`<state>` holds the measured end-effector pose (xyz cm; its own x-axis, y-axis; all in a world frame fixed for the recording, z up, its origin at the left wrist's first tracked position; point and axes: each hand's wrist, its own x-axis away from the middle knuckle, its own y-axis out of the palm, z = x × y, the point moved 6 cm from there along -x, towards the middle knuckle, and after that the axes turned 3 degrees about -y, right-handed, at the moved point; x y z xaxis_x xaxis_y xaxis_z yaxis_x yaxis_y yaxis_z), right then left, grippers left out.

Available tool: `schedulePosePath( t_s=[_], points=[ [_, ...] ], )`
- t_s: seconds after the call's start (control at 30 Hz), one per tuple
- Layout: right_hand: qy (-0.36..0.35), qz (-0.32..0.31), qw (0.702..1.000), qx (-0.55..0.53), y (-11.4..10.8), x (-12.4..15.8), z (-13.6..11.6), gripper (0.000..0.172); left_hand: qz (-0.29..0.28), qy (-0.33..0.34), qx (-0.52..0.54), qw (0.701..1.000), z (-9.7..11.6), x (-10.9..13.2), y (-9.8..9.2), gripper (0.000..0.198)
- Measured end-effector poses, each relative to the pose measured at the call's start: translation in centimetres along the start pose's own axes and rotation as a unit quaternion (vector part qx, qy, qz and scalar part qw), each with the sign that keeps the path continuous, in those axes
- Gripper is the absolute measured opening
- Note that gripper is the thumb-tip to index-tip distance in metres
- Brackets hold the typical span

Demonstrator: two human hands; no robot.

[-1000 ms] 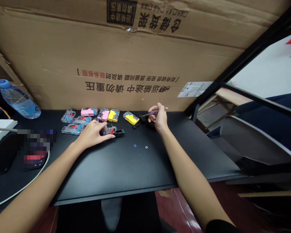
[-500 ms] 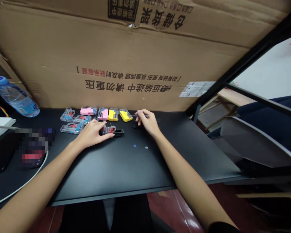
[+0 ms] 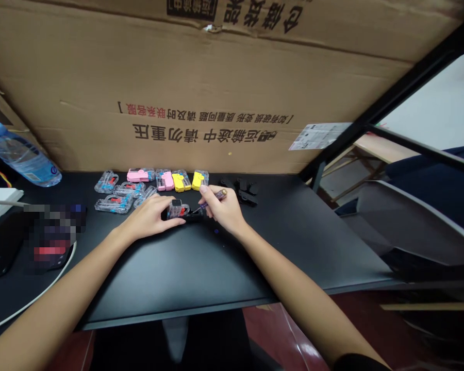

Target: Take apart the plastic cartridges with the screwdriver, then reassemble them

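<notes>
My left hand [image 3: 149,219] cups a clear plastic case [image 3: 177,209] while my right hand [image 3: 224,208] pinches a slim purple tool [image 3: 215,198] at it, more cases [image 3: 169,181] waiting in rows beyond

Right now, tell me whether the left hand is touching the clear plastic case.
Touching: the head view shows the left hand with its fingertips pressed against the clear plastic case, no gap showing.

near case [image 3: 179,208]: clear, red inside | far cases [image 3: 178,181]: pink, yellow | desk [image 3: 232,263]: black | cardboard [image 3: 201,77]: brown, black-red print
</notes>
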<state>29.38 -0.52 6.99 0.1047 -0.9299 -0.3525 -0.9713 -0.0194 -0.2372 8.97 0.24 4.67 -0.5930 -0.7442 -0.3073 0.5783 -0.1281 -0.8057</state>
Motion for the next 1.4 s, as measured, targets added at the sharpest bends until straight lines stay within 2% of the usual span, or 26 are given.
schedulePosePath(
  t_s=[0.23, 0.33, 0.47, 0.57, 0.7, 0.9, 1.07, 1.27, 1.4],
  points=[
    [0.004, 0.036, 0.998, -0.046, -0.2, 0.1, 0.4, 0.066, -0.009, 0.017, -0.031, 0.999, 0.8, 0.0, 0.2, 0.034],
    [0.006, -0.001, 1.0, -0.027, 0.4, 0.2, 0.7, 0.065, -0.006, 0.015, -0.035, 0.999, 1.0, -0.1, 0.1, 0.031],
    [0.01, -0.053, 0.998, -0.014, 1.4, 0.4, 1.2, 0.063, -0.001, 0.021, 0.061, 0.998, 1.5, -0.1, 0.0, 0.019],
    [0.025, -0.079, 0.996, -0.043, 2.3, 0.5, 1.7, 0.061, -0.015, -0.019, 0.129, 0.991, 1.2, -0.1, 0.5, 0.025],
    [0.042, -0.086, 0.993, -0.069, 3.0, 0.4, 1.9, 0.06, -0.011, -0.066, 0.164, 0.984, 0.7, -0.1, 1.2, 0.044],
    [0.057, -0.057, 0.993, -0.081, 2.2, 0.2, 1.4, 0.057, -0.027, -0.12, 0.263, 0.957, -0.3, -0.4, 2.2, 0.05],
    [0.037, 0.031, 0.995, -0.083, 0.5, 0.0, 0.5, 0.055, -0.027, -0.124, 0.25, 0.96, -0.4, -0.4, 2.2, 0.046],
    [0.036, 0.032, 0.997, -0.053, 1.1, 0.6, -0.1, 0.065, -0.029, -0.109, 0.249, 0.962, 0.2, -0.4, 2.1, 0.042],
    [0.035, 0.061, 0.996, -0.054, 0.8, 0.8, -0.6, 0.064, -0.033, -0.109, 0.243, 0.963, 0.2, -0.5, 2.2, 0.042]
  ],
)
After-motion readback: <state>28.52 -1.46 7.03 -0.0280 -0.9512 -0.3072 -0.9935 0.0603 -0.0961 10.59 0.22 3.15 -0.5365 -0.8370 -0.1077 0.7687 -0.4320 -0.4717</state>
